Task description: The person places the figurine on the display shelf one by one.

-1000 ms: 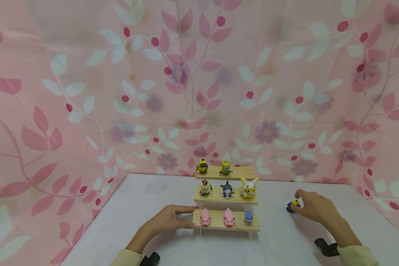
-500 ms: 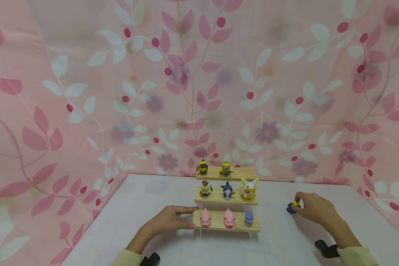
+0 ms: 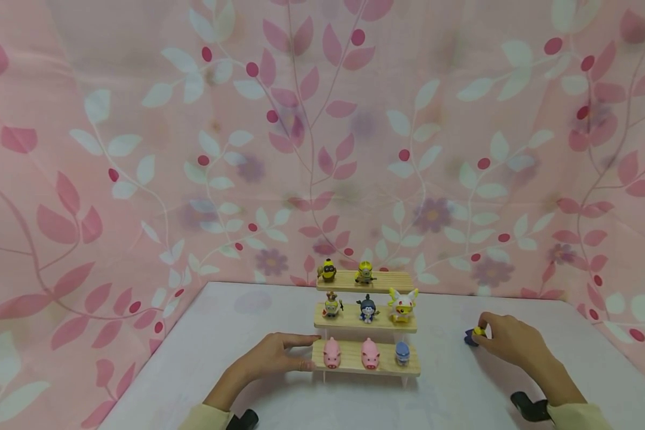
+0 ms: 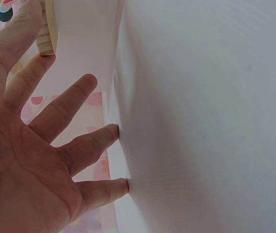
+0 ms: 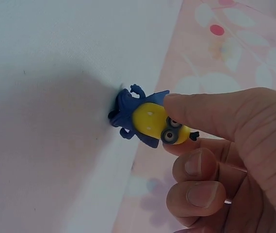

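Note:
In the head view my right hand, at the right of the table, pinches a yellow Minion figurine in a blue outfit by its head. The right wrist view shows the thumb and forefinger at its goggles, with its feet close to the white tabletop. My left hand holds the left end of the lowest board of a three-tier wooden display shelf between thumb and forefinger. Its other fingers are spread, two fingertips at the tabletop in the left wrist view.
Two pink pigs and a blue figurine stand on the lowest tier. The middle tier bears a crowned figurine, a dark-haired one and a white-eared one. Two yellow figurines are on top. Behind hangs a floral curtain.
The right hand and its Minion figurine have shifted very slightly, and the figurine has tilted a little. The left hand stays at the shelf's end.

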`<state>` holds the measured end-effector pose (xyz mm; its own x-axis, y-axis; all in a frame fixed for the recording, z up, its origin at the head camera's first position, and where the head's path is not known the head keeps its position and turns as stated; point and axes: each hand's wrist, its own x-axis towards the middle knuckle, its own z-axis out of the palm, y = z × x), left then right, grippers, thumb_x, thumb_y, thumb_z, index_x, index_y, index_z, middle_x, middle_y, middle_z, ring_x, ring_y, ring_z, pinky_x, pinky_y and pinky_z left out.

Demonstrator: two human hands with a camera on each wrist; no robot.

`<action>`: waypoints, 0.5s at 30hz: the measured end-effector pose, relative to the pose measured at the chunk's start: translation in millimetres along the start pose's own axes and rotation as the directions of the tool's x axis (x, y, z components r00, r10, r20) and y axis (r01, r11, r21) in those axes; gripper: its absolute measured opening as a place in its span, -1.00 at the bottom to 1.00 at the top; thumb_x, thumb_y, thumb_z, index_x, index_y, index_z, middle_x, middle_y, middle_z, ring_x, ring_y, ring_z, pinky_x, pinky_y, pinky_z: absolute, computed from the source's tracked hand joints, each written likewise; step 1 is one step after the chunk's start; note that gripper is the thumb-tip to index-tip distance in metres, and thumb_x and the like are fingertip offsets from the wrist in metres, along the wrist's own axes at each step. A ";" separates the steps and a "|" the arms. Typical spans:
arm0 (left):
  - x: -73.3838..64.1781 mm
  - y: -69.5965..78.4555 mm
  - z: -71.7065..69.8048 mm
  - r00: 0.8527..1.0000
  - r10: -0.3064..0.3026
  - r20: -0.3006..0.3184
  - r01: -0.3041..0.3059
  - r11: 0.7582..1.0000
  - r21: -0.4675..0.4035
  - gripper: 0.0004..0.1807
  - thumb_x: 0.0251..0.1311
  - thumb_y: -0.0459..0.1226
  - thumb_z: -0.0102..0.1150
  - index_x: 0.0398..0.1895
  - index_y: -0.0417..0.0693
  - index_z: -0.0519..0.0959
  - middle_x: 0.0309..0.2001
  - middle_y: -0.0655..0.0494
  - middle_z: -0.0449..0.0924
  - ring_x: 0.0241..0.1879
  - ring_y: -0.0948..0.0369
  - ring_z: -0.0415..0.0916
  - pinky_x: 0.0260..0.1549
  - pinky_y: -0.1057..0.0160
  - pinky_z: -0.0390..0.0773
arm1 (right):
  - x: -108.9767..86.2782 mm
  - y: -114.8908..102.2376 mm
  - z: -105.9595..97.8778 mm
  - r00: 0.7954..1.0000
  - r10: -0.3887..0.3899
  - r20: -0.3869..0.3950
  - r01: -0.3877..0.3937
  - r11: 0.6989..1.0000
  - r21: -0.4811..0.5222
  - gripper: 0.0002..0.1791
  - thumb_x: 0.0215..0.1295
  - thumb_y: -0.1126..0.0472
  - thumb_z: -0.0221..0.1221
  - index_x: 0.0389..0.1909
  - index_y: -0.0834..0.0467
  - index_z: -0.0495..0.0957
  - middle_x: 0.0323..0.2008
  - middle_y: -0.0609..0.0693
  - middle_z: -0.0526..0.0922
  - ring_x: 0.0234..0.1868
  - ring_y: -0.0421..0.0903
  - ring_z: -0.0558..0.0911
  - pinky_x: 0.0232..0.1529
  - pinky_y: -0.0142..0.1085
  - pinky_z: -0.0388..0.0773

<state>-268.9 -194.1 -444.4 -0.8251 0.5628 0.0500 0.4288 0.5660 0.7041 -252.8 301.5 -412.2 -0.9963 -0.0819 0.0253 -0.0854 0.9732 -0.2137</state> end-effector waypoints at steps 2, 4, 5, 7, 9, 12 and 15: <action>-0.2 0.2 -0.3 1.000 0.000 -0.001 0.000 1.000 0.001 -0.36 0.07 0.15 0.38 0.27 0.32 0.56 0.17 0.27 0.57 0.26 0.06 0.41 0.16 -0.16 0.41 | -1.1 -0.4 -0.4 1.000 0.008 -0.001 -0.008 1.000 0.002 -0.69 0.18 0.05 0.35 -0.21 0.16 0.57 -0.55 -0.04 0.46 -0.56 -0.10 0.40 -0.57 -0.23 0.40; -0.4 0.5 -0.6 1.000 -0.001 -0.001 0.001 1.000 -0.004 -0.36 0.07 0.15 0.38 0.27 0.32 0.55 0.17 0.26 0.57 0.27 0.06 0.41 0.17 -0.16 0.40 | -2.5 -1.0 -1.2 1.000 0.012 -0.005 -0.012 1.000 0.000 -0.69 0.18 0.04 0.35 -0.22 0.16 0.57 -0.55 -0.04 0.46 -0.56 -0.10 0.40 -0.57 -0.23 0.40; -0.5 0.7 -0.7 1.000 -0.001 -0.001 0.001 1.000 -0.005 -0.36 0.07 0.15 0.38 0.27 0.32 0.55 0.17 0.26 0.57 0.27 0.05 0.40 0.17 -0.16 0.40 | -3.3 -1.4 -1.7 1.000 0.013 -0.008 -0.013 1.000 0.001 -0.69 0.18 0.04 0.35 -0.22 0.16 0.57 -0.55 -0.04 0.46 -0.56 -0.10 0.40 -0.57 -0.23 0.40; -0.7 1.2 -0.8 1.000 -0.003 0.001 0.003 1.000 -0.012 -0.36 0.07 0.14 0.38 0.27 0.31 0.55 0.18 0.25 0.57 0.27 0.04 0.40 0.17 -0.17 0.40 | -5.1 -2.1 -2.9 1.000 0.015 -0.016 -0.015 1.000 0.001 -0.69 0.18 0.03 0.35 -0.22 0.16 0.57 -0.55 -0.04 0.46 -0.56 -0.10 0.40 -0.58 -0.23 0.39; -0.9 1.7 -0.7 1.000 -0.006 0.003 0.006 1.000 -0.018 -0.35 0.07 0.14 0.39 0.27 0.30 0.55 0.18 0.25 0.57 0.27 0.03 0.40 0.17 -0.17 0.40 | -6.9 -3.0 -4.5 1.000 0.014 -0.023 -0.014 1.000 0.002 -0.68 0.18 0.03 0.36 -0.21 0.16 0.58 -0.55 -0.04 0.46 -0.57 -0.10 0.39 -0.58 -0.23 0.40; -0.9 2.4 -0.7 1.000 -0.010 0.005 0.010 1.000 -0.021 -0.35 0.07 0.14 0.39 0.27 0.29 0.55 0.18 0.24 0.57 0.28 0.03 0.40 0.17 -0.17 0.39 | -9.6 -4.5 -7.6 0.999 0.010 -0.032 -0.010 1.000 0.001 -0.68 0.18 0.02 0.35 -0.21 0.16 0.58 -0.56 -0.05 0.45 -0.57 -0.10 0.39 -0.59 -0.24 0.40; -0.6 2.9 -0.8 1.000 -0.009 0.005 0.009 1.000 -0.013 -0.35 0.06 0.14 0.39 0.27 0.30 0.55 0.18 0.25 0.57 0.28 0.05 0.40 0.17 -0.17 0.39 | -12.5 -7.0 -12.7 0.999 0.005 -0.043 -0.005 1.000 0.004 -0.66 0.18 0.00 0.35 -0.20 0.16 0.58 -0.56 -0.06 0.47 -0.57 -0.11 0.40 -0.60 -0.23 0.39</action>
<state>-267.5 -193.3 -441.8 -0.8274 0.5602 0.0402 0.4161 0.5632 0.7139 -239.6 298.4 -398.6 -0.9955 -0.0674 0.0659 -0.0803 0.9727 -0.2176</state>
